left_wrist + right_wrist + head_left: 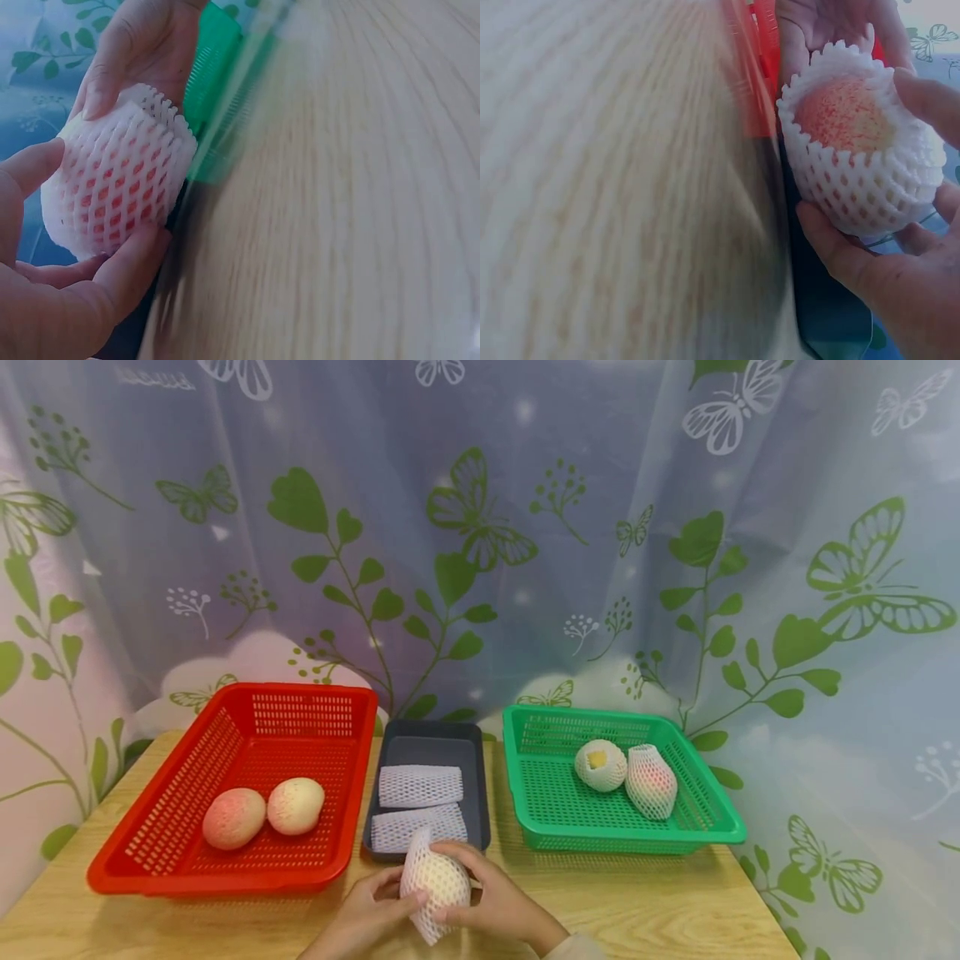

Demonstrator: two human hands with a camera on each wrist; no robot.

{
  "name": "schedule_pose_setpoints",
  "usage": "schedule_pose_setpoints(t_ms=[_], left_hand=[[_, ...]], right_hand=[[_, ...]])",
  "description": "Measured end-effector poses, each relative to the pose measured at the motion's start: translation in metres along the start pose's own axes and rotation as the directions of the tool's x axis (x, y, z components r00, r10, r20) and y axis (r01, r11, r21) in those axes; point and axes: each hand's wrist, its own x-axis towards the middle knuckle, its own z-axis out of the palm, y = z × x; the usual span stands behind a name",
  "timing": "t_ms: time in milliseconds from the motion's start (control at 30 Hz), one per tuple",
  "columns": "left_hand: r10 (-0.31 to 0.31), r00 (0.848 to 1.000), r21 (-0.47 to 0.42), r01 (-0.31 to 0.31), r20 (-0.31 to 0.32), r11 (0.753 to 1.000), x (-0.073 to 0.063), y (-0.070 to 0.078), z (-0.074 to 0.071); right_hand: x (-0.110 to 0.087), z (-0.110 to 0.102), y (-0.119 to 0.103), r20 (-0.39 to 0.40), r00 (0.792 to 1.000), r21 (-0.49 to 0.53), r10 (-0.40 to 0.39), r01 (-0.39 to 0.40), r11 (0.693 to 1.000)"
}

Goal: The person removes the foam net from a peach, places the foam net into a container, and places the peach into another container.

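Left hand (pixel 367 906) and right hand (pixel 508 897) both curl round one blushed peach (pixel 844 112) in a white foam net (pixel 418 845), held at the bottom centre of the head view, by the near end of the dark tray. The peach is probably light and easily bruised if real; the foam looks soft, stretchy and apt to bunch or slip, so a gentle hold on the rounded sides should serve better than tugging the thin, toothed rim, which gapes open in the right wrist view. The hands face each other: the left has its thumb on the near side and its fingers behind, while the right lays fingers over the top, thumb below. Beyond, the dark tray (pixel 427 747) carries two flat nets (pixel 420 786). On the left of the frame, a red basket (pixel 225 884) holds two bare peaches (pixel 296 806); on the right, a green basket (pixel 622 835) holds two netted peaches (pixel 651 783). Everything stands on a wood-grain counter (pixel 637 902), before a butterfly-patterned curtain (pixel 600 443).
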Motion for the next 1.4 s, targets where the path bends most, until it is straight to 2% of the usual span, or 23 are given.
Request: schedule_pose_setpoints(t_ms=[67,233,333,467,533,633,767,933,1133,1400], left_hand=[[-0.017,1.000,0.026,0.017,0.012,1.000,0.000,-0.001,-0.001],[-0.056,0.998,0.095,0.056,-0.005,0.994,0.001,-0.003,-0.001],[-0.068,0.998,0.071,0.068,0.006,0.995,0.000,-0.005,0.000],[-0.110,0.993,0.023,0.109,0.052,0.994,-0.002,-0.006,-0.001],[-0.131,0.989,0.015,0.130,0.070,0.991,-0.002,-0.007,-0.001],[-0.128,0.988,-0.006,0.129,0.088,0.992,-0.002,-0.008,-0.002],[-0.112,0.990,-0.025,0.115,0.088,0.993,-0.001,-0.009,-0.002],[-0.101,0.994,-0.030,0.102,0.051,0.994,0.001,-0.011,0.001],[-0.093,0.996,-0.024,0.093,-0.008,0.995,0.005,-0.012,0.011],[-0.065,0.998,0.021,0.066,-0.026,0.998,0.006,-0.012,0.013]], right_hand=[[-0.001,0.000,0.001,0.006,1.000,-0.019,-0.006,0.006,1.000],[-0.003,0.002,0.003,-0.033,0.998,-0.034,0.048,-0.049,0.998],[-0.003,0.002,0.004,-0.062,0.994,0.006,0.085,-0.085,0.996],[-0.004,-0.003,0.005,-0.066,0.992,0.053,0.106,-0.103,0.993],[-0.004,-0.006,0.005,-0.062,0.994,0.049,0.095,-0.093,0.995],[-0.003,-0.009,0.006,-0.067,0.995,0.035,0.073,-0.071,0.997],[-0.003,-0.010,0.007,-0.112,0.993,-0.023,0.038,-0.041,0.999],[-0.005,-0.008,0.007,-0.136,0.990,-0.115,0.023,-0.039,0.993],[-0.008,-0.006,0.008,-0.162,0.986,-0.363,-0.045,-0.017,0.931],[-0.007,-0.008,0.009,-0.154,0.988,-0.345,-0.033,-0.022,0.938]])
